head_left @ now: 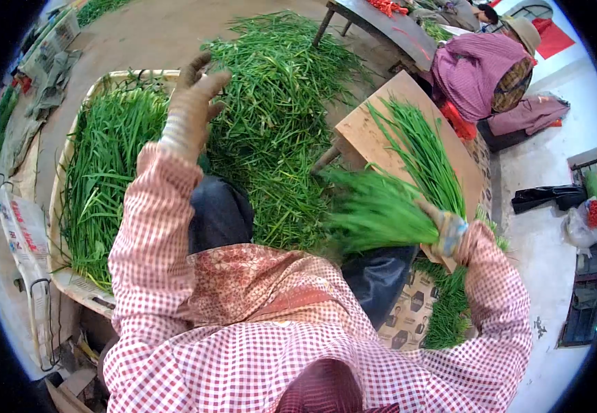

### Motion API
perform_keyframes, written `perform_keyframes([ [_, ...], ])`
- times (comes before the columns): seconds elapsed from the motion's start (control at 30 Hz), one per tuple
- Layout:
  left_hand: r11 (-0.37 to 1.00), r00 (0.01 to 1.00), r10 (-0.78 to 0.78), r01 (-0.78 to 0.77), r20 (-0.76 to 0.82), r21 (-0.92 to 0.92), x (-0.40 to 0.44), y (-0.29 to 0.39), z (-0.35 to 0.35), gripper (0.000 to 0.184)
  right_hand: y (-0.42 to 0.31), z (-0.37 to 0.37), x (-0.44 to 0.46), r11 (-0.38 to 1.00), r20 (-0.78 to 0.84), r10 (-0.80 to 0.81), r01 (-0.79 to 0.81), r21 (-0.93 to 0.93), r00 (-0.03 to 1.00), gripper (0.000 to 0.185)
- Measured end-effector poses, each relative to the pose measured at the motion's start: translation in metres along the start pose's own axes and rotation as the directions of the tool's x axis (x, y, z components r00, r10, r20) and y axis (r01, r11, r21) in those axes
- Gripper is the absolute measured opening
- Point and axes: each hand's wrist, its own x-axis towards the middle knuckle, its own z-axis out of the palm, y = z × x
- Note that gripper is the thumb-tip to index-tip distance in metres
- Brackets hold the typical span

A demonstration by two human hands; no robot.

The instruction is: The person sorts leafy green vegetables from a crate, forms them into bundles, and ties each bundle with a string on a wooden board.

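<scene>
My right hand (448, 233), in a glove with a pale blue cuff, grips a bunch of Chinese chives (381, 212). Its leaves fan out to the left above my right knee and are blurred by motion. Raised beside the crate, my left hand (197, 103) wears a tan glove; its fingers are spread and nothing is in them. Below and left of it, a white plastic crate (58, 206) holds many long chives. A second bunch of chives (426, 153) lies on a small wooden board (398, 96) just beyond my right hand.
A large heap of loose green leaves (271, 103) covers the floor ahead. More chives (448, 310) lie on printed cardboard (408, 303) at my right. Beyond the board, a person in a purple checked top (474, 72) bends beside a table (388, 27). A metal-framed cart (27, 255) stands left.
</scene>
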Motion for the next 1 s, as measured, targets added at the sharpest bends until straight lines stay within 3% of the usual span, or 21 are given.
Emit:
perform_keyframes([
  [0.03, 1.0, 1.0, -0.006, 0.006, 0.001, -0.01, -0.006, -0.006, -0.006, 0.033, 0.005, -0.009, 0.004, 0.962, -0.198, -0.253, 0.268, 0.051, 0.947, 0.083],
  [0.07, 0.984, 0.978, 0.155, -0.166, 0.139, 0.072, -0.011, -0.013, -0.013, 0.032, 0.009, -0.021, 0.01, 0.852, -0.397, -0.466, 0.523, 0.04, 0.791, 0.08],
  [0.1, 0.931, 0.912, 0.297, -0.343, 0.283, 0.128, -0.02, -0.019, -0.018, 0.03, 0.015, -0.037, 0.02, 0.857, -0.398, -0.462, 0.515, 0.03, 0.793, 0.08],
  [0.17, 0.977, 0.937, 0.091, -0.149, 0.336, 0.153, -0.059, -0.015, -0.018, 0.013, 0.006, -0.072, 0.025, 0.866, -0.367, -0.448, 0.498, 0.051, 0.815, 0.081],
  [0.2, 0.949, 0.888, 0.139, -0.246, 0.439, 0.196, -0.082, -0.012, -0.01, 0.012, -0.002, -0.086, 0.027, 0.864, -0.359, -0.451, 0.501, 0.053, 0.817, 0.081],
  [0.27, 0.935, 0.609, -0.041, -0.255, 0.792, 0.245, -0.105, -0.032, 0.005, 0.018, -0.022, -0.109, 0.028, 0.852, -0.343, -0.474, 0.52, 0.051, 0.811, 0.082],
  [0.3, 0.944, 0.326, -0.253, -0.122, 0.911, 0.305, -0.113, -0.028, 0.018, 0.032, -0.033, -0.116, 0.028, 0.845, -0.333, -0.488, 0.533, 0.053, 0.807, 0.083],
  [0.33, 0.922, 0.04, -0.329, 0.231, 0.944, 0.311, -0.125, -0.05, 0.029, 0.055, -0.043, -0.121, 0.024, 0.834, -0.328, -0.504, 0.549, 0.057, 0.799, 0.083],
  [0.37, 0.956, -0.039, -0.24, 0.166, 0.97, 0.243, -0.135, -0.069, 0.042, 0.074, -0.051, -0.123, 0.02, 0.819, -0.325, -0.523, 0.57, 0.065, 0.788, 0.084],
  [0.4, 0.901, -0.097, -0.233, 0.353, 0.968, 0.253, -0.142, -0.068, 0.06, 0.086, -0.059, -0.123, 0.013, 0.796, -0.321, -0.549, 0.6, 0.081, 0.772, 0.084],
  [0.47, 0.708, 0.013, -0.146, 0.7, 0.989, 0.095, -0.161, -0.121, 0.096, 0.093, -0.069, -0.113, -0.004, 0.718, -0.316, -0.62, 0.682, 0.139, 0.718, 0.085],
  [0.53, 0.445, 0.161, -0.257, 0.895, 0.953, -0.031, -0.157, -0.106, 0.118, 0.097, -0.073, -0.086, -0.021, 0.586, -0.325, -0.699, 0.771, 0.25, 0.637, 0.087],
  [0.57, 0.388, 0.273, -0.172, 0.902, 0.946, -0.19, -0.158, -0.121, 0.124, 0.101, -0.069, -0.062, -0.023, 0.53, -0.349, -0.708, 0.789, 0.312, 0.614, 0.087],
  [0.6, 0.109, 0.363, -0.141, 0.93, 0.921, -0.35, -0.161, -0.125, 0.121, 0.105, -0.062, -0.033, -0.023, 0.481, -0.379, -0.699, 0.791, 0.378, 0.607, 0.088],
  [0.63, 0.007, 0.41, -0.195, 0.909, 0.891, -0.417, -0.167, -0.138, 0.113, 0.1, -0.043, 0.015, -0.011, 0.452, -0.44, -0.658, 0.788, 0.419, 0.611, 0.086],
  [0.67, 0.282, 0.532, -0.265, 0.84, 0.804, -0.463, -0.178, -0.139, 0.109, 0.095, -0.024, 0.063, 0.002, 0.416, -0.499, -0.612, 0.787, 0.456, 0.613, 0.085],
  [0.77, 0.479, 0.653, -0.267, 0.728, 0.708, -0.49, -0.172, -0.165, 0.1, 0.08, -0.033, 0.126, 0.013, 0.452, -0.402, -0.379, 0.546, 0.705, 0.833, 0.072],
  [0.8, 0.488, 0.618, -0.263, 0.748, 0.741, -0.45, -0.173, -0.171, 0.113, 0.08, -0.033, 0.136, 0.016, 0.445, -0.33, -0.296, 0.435, 0.782, 0.896, 0.068],
  [0.87, 0.59, 0.679, -0.292, 0.682, 0.674, -0.432, -0.172, -0.175, 0.133, 0.074, -0.017, 0.136, 0.023, 0.396, -0.297, -0.249, 0.377, 0.837, 0.922, 0.064],
  [0.9, 0.545, 0.635, -0.246, 0.715, 0.733, -0.437, -0.174, -0.162, 0.156, 0.068, 0.003, 0.136, 0.026, 0.353, -0.366, -0.282, 0.451, 0.82, 0.887, 0.069],
  [1.0, 0.639, 0.596, -0.225, 0.688, 0.771, -0.345, -0.158, -0.148, 0.23, 0.064, 0.07, 0.125, 0.036, 0.739, -0.664, -0.299, 0.606, 0.293, 0.685, 0.084],
])
